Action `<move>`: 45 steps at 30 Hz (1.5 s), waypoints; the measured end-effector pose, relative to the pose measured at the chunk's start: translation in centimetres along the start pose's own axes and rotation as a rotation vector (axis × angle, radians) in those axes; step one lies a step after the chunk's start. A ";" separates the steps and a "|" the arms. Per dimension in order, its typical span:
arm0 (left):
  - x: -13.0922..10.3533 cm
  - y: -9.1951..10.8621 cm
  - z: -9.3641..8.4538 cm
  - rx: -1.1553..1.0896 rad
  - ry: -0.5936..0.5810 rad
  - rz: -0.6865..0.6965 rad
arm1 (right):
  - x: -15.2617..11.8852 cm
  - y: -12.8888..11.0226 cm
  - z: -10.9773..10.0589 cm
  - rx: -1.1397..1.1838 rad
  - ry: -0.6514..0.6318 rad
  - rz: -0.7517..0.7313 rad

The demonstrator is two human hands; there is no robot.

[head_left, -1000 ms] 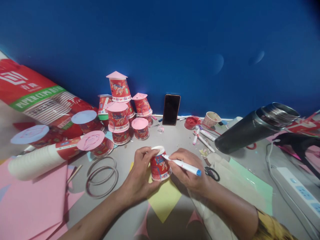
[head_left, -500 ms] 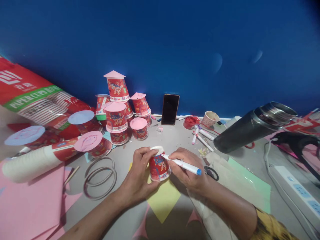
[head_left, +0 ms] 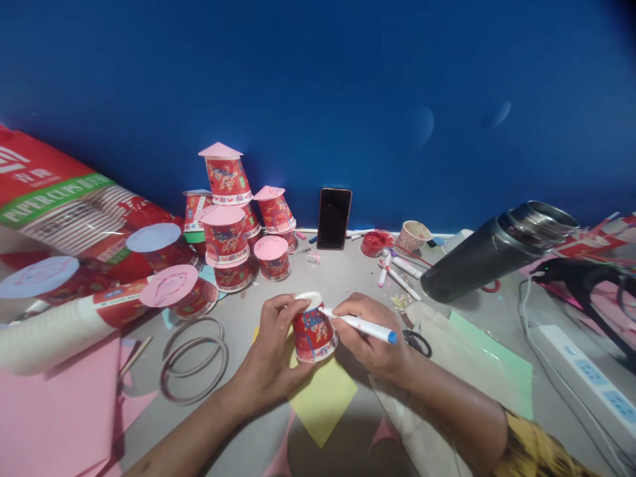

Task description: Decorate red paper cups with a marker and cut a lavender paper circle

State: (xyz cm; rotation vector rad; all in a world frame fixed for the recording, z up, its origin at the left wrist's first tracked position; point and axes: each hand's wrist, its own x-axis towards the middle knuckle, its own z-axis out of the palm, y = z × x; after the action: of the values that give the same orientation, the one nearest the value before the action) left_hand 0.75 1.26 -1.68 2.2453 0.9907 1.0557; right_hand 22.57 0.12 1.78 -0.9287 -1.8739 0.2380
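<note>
My left hand [head_left: 272, 354] grips an upside-down red paper cup [head_left: 311, 331] that stands on a yellow paper sheet [head_left: 322, 401]. In my right hand [head_left: 370, 334] is a white marker with a blue end cap [head_left: 358, 324], its tip touching the cup's side near the white base. Both hands sit close together at the table's centre front.
A pile of upturned red cups with pink paper lids [head_left: 233, 218] stands behind. A dark phone [head_left: 334, 218] leans on the blue wall. A black thermos [head_left: 491, 255] lies at right, with a power strip [head_left: 586, 377]. Scissors [head_left: 416, 342], markers [head_left: 397, 273], rings [head_left: 193, 361], pink paper [head_left: 54, 411].
The hands, cup and marker hold the same pose. The view has drifted slightly, so the objects sit a little further left in the frame.
</note>
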 end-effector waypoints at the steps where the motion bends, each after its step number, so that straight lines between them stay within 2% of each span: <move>1: 0.0 -0.1 0.0 -0.005 0.000 -0.001 | 0.1 -0.1 -0.1 -0.004 0.007 0.019; 7: -0.2 -0.4 0.2 -0.043 -0.008 -0.023 | 0.2 0.0 -0.1 0.026 0.058 0.125; 22: -0.1 -0.5 0.1 -0.028 -0.019 -0.016 | 0.2 0.0 -0.2 0.084 -0.017 0.168; 28: 0.0 -0.3 0.0 -0.037 -0.023 -0.009 | 0.3 -0.1 -0.1 0.081 0.023 0.132; 32: -0.1 -0.4 0.0 -0.029 -0.018 -0.012 | 0.2 -0.1 -0.3 0.109 -0.015 0.176; 35: -0.2 -0.6 0.1 -0.036 -0.011 -0.015 | 0.1 -0.3 -0.2 0.195 -0.003 0.258; 38: -0.2 -0.7 0.1 -0.056 -0.005 -0.029 | -0.1 -0.1 0.2 0.368 0.089 0.430; 42: 0.1 -0.8 0.1 -0.089 0.051 -0.083 | -0.3 1.8 0.8 0.656 0.169 0.695; 45: 0.3 -0.8 0.1 -0.090 0.080 -0.105 | -0.5 3.4 1.0 0.787 0.160 0.845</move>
State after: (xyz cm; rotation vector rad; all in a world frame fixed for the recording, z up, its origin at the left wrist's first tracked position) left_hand 0.57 1.98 -2.16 2.0707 1.0604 1.1290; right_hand 23.50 2.34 -0.92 -1.0580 -0.9808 1.2601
